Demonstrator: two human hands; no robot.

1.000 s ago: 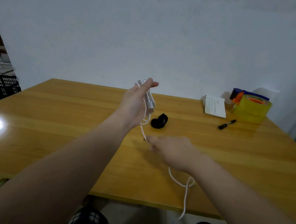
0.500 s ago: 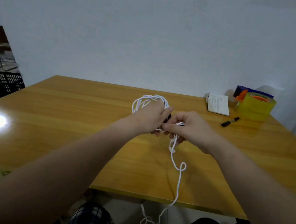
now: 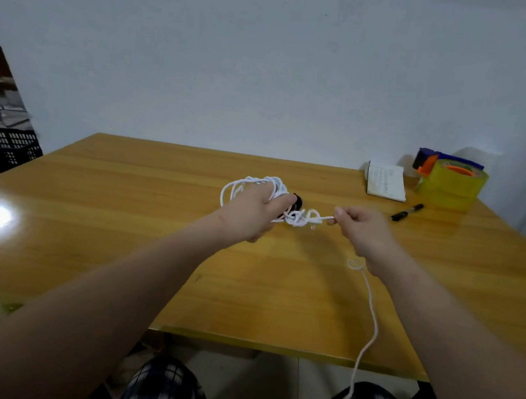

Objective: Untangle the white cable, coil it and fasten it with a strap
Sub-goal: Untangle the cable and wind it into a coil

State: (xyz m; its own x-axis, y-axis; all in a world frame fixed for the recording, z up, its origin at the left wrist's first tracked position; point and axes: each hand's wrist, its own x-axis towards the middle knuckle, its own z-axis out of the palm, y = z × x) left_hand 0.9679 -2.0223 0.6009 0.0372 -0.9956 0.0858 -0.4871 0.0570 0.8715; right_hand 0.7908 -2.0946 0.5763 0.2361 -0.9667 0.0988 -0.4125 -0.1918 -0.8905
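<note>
Your right hand [image 3: 362,234] has drawn away to the right from your left hand [image 3: 251,213]. Half a second ago the two were touching; now they stand apart, with a short span of the thin white cable [image 3: 302,219] stretched between them above the yellow wooden desk [image 3: 119,214].

Finding 1, grip. Your left fingers [image 3: 279,201] are curled round the gathered loops of the cable, which stand out behind and to the left of the hand. Your right fingers [image 3: 341,213] pinch the cable, thumb against forefinger.

Finding 2, relation. The span runs left to right, nearly level. A cluster of small tangled loops sits on it, just beside the left fingers and a little off from the right fingertips, so your left hand is the nearer. From below the right hand the slack tail runs over the near edge of the desk toward your lap. In my judgement the coming move turns on opening that cluster along the span before more is coiled.

Finding 3, strap. The small black strap [image 3: 297,200] lies on the desk just behind the left fingers, partly hidden and not yet used.

Finding 4, writing. The white notebook [image 3: 386,182] at the far right carries print too small to read. No brand is legible on the yellow tape roll [image 3: 447,188] or the black marker pen [image 3: 407,211].
</note>
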